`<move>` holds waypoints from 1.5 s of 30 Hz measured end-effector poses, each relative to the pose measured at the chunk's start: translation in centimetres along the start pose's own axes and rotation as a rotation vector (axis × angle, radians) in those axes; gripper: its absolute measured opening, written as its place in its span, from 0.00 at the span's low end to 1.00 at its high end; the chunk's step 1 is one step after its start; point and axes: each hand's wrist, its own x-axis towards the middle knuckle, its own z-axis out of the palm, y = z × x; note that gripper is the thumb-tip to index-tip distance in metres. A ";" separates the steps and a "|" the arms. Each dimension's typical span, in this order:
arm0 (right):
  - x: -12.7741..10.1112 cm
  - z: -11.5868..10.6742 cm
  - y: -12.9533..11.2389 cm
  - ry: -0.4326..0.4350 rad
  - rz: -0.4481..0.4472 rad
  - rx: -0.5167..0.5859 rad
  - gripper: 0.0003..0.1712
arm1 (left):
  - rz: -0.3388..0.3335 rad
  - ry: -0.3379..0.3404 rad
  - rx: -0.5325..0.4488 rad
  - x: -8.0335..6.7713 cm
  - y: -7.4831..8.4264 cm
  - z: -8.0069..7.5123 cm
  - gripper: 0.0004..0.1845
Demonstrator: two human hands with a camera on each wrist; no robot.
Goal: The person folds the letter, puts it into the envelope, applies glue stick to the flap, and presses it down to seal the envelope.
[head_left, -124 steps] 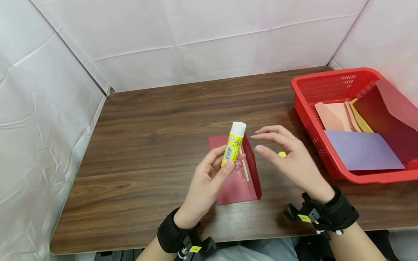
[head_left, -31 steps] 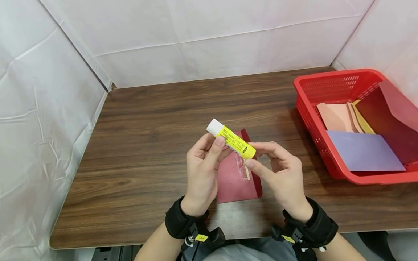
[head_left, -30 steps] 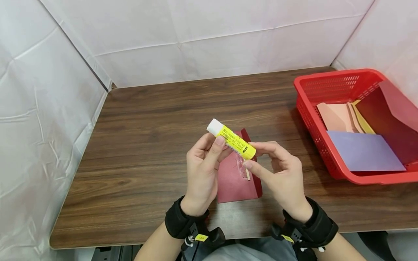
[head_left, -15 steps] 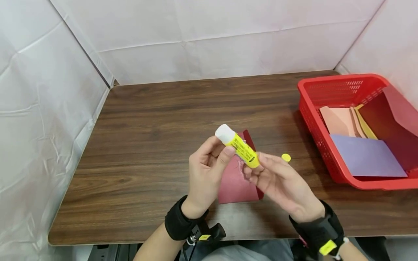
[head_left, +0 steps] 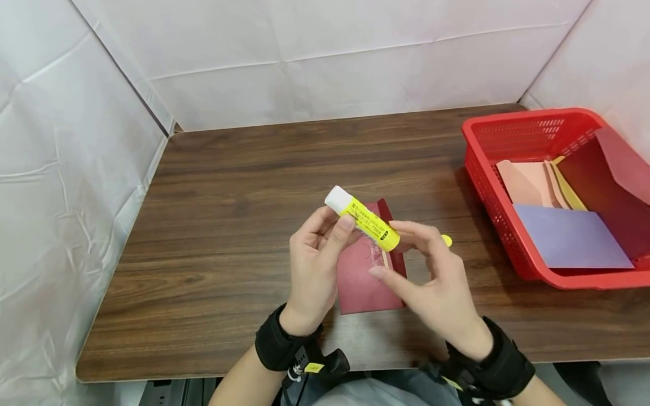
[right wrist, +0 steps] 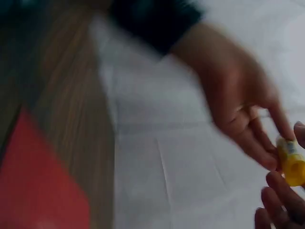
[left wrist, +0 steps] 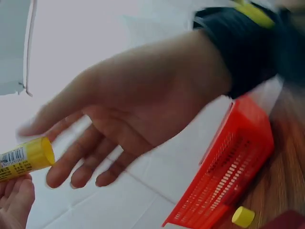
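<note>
My left hand grips a glue stick with a yellow label and a white end, tilted with the white end up and to the left. At its lower yellow end are the fingers of my right hand, loosely extended, with the thumb spread apart from the stick. In the left wrist view my right hand shows its palm beside the yellow end. Under the hands lies a dark red envelope with its flap folded out, a shiny patch and a pale strip on it, partly hidden by the stick and hands.
A red plastic basket stands at the right, holding a purple envelope, pinkish papers and dark red ones. A small yellow cap lies on the wooden table behind my right hand. White sheeting encloses the table.
The glue stick has gone from nearly upright to tilted left. My right hand has come to its yellow end, pinched it, turned over and back, and its thumb now stands away from it.
</note>
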 end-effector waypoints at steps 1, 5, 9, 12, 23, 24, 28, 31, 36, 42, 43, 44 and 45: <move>0.0 0.3 0.2 0.041 -0.132 -0.128 0.26 | -0.027 0.009 -0.020 0.0 0.0 0.0 0.29; 0.8 1.3 1.2 0.237 -0.536 -0.481 0.22 | -0.139 0.019 -0.105 0.1 0.0 0.2 0.22; 1.5 1.4 1.9 0.378 -0.713 -0.579 0.12 | -0.255 0.004 -0.200 0.0 0.0 0.4 0.17; 1.5 1.2 2.3 0.393 -0.727 -0.552 0.11 | -0.281 0.002 -0.232 -0.2 -0.1 0.6 0.17; 0.1 -0.6 1.5 -0.221 0.387 1.322 0.18 | 0.396 -0.209 0.206 -0.7 -0.4 0.9 0.22; 0.2 -0.8 1.5 -0.289 0.481 1.456 0.22 | 0.458 -0.244 0.228 -0.6 -0.3 0.8 0.21; 0.5 -1.3 1.7 -0.504 0.643 1.672 0.30 | 0.620 -0.366 0.287 0.1 0.1 0.5 0.19; 0.4 -1.1 1.9 -0.618 0.639 1.660 0.32 | 0.648 -0.417 0.288 0.4 0.3 0.4 0.19; 0.4 -1.2 1.7 -0.683 0.661 1.672 0.32 | 0.582 -0.434 0.216 0.3 0.2 0.3 0.19; 0.5 -1.4 0.8 -0.407 0.479 1.062 0.29 | 0.355 -0.294 0.146 -0.2 -0.1 0.2 0.26; 0.3 -1.3 0.7 -0.321 0.375 0.859 0.25 | 0.281 -0.254 0.114 -0.3 -0.1 0.3 0.28; 0.2 -1.2 0.7 -0.233 0.251 0.640 0.22 | 0.200 -0.210 0.070 -0.3 -0.1 0.4 0.30; 0.2 -0.9 0.7 -0.137 0.101 0.418 0.20 | 0.117 -0.166 0.016 -0.3 -0.1 0.4 0.31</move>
